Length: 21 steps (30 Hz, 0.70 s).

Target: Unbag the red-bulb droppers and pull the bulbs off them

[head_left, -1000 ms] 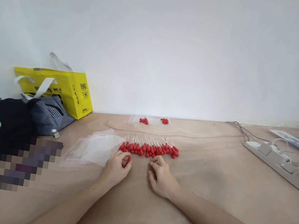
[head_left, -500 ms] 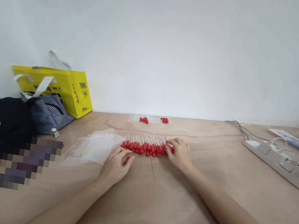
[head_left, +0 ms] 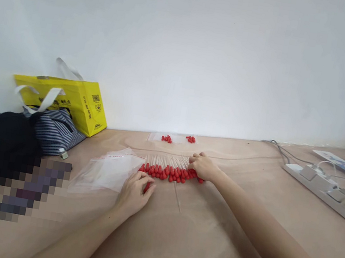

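A row of droppers [head_left: 165, 171] with red rubber bulbs and thin clear stems lies on the wooden table, bulbs toward me, stems toward the wall. My left hand [head_left: 134, 191] rests by the row's left end, thumb and fingers closed round a red bulb [head_left: 147, 186]. Over the right end bends my right hand [head_left: 203, 166], its fingers curled down on the stems; the fingertips are partly hidden, and I cannot tell what they grip. One thin clear stem [head_left: 178, 196] points toward me, in front of the row.
Clear zip bags [head_left: 108, 169] lie left of the row. Behind it is a bag of red-bulbed droppers [head_left: 177, 139]. Farther left are a yellow bag [head_left: 86, 105], a striped pouch [head_left: 57, 128] and a black bag [head_left: 5, 148]. A power strip [head_left: 325, 191] lies at the right.
My right hand has moved slightly left and away from me, from the bulbs onto the stems at the row's right end. My left hand has hardly moved.
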Available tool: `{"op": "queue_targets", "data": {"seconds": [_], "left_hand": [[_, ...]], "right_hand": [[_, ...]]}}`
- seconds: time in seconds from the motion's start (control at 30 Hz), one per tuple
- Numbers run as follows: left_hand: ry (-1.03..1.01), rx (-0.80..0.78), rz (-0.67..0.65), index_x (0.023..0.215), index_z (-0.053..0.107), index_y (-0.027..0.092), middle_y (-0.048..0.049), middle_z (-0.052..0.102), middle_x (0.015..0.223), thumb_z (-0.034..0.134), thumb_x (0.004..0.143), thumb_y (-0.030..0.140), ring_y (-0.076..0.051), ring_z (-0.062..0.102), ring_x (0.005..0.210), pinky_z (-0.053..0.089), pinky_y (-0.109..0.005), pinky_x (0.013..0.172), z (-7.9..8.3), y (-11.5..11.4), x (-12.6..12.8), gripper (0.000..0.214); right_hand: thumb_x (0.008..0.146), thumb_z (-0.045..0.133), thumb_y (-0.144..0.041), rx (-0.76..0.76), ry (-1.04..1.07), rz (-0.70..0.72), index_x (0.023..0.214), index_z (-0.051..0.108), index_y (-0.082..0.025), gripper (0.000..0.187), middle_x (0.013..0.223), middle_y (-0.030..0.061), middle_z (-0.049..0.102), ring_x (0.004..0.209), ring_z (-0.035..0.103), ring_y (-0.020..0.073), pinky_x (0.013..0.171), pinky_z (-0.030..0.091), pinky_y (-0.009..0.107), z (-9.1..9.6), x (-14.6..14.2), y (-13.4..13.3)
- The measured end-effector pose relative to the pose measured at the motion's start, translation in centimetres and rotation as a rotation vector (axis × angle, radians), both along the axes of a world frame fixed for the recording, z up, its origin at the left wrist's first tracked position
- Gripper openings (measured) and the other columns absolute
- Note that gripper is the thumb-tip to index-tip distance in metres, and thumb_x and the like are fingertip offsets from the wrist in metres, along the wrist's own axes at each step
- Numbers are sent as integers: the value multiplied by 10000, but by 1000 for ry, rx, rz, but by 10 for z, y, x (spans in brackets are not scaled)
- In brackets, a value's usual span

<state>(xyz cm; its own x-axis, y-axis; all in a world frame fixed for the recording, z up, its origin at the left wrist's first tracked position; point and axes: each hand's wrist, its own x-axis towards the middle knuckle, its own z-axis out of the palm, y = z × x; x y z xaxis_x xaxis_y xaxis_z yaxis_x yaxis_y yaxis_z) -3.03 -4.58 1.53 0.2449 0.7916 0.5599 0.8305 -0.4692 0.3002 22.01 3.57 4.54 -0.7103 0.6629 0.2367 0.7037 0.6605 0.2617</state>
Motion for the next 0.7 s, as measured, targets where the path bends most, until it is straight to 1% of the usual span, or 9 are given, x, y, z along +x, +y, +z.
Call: {"op": "queue_targets", "data": {"seconds": [0.07,0.13,0.27,0.37,0.43,0.5,0.53,0.6,0.7], "left_hand": [[-5,1,-8,764,617,195,-32,569,810,533,732,221,-180,554,798,450,-338,727,0,0,0,94],[-4,4,-16,768,618,195,-34,570,820,530,736,224,-181,553,807,448,-342,738,0,0,0,98],[6,5,-23,778,619,193,-39,570,836,524,745,238,-188,550,820,443,-356,746,0,0,1,111],[8,16,-51,783,619,187,-43,566,841,517,752,240,-188,545,827,439,-362,755,-1,0,2,119],[20,32,-93,803,618,188,-46,567,849,507,764,244,-188,539,841,435,-358,761,-1,-1,3,131],[46,56,-143,867,614,198,-47,574,870,501,778,258,-189,529,862,427,-352,765,0,-3,6,156],[65,70,-168,918,606,205,-47,579,884,502,783,270,-190,523,873,420,-354,771,1,-4,8,182],[112,96,-223,1030,569,218,-44,590,918,517,784,300,-195,512,894,398,-366,794,2,-7,13,265],[172,135,-316,1110,524,217,-42,603,957,548,769,352,-198,504,906,369,-374,811,1,-11,22,367]], "right_hand": [[740,501,-69,7,-8,10,699,621,-187,173,797,69,611,830,474,193,702,274,311,2,1,0],[775,456,-72,32,13,10,781,604,-170,177,835,76,606,836,476,190,737,283,313,5,2,-1],[810,332,-32,187,220,54,902,555,-122,257,875,95,579,862,476,180,855,275,323,6,3,-13],[842,265,-58,264,369,153,983,528,-111,303,876,100,562,837,471,181,835,313,324,-1,-1,-35],[867,260,-109,263,399,201,1097,483,-116,320,868,96,555,808,469,185,775,345,319,-9,-4,-52],[878,241,-109,271,385,231,1192,424,-124,364,799,75,554,726,471,174,740,347,329,-20,-8,-66],[879,233,-102,271,388,242,1201,418,-124,372,770,66,555,694,471,166,719,345,327,-25,-10,-72],[887,259,-119,252,437,261,1151,466,-124,337,777,69,573,684,484,154,696,341,315,-34,-15,-81],[883,380,-225,184,531,262,1015,552,-163,225,812,61,602,711,508,141,685,337,292,-43,-22,-87]]}}
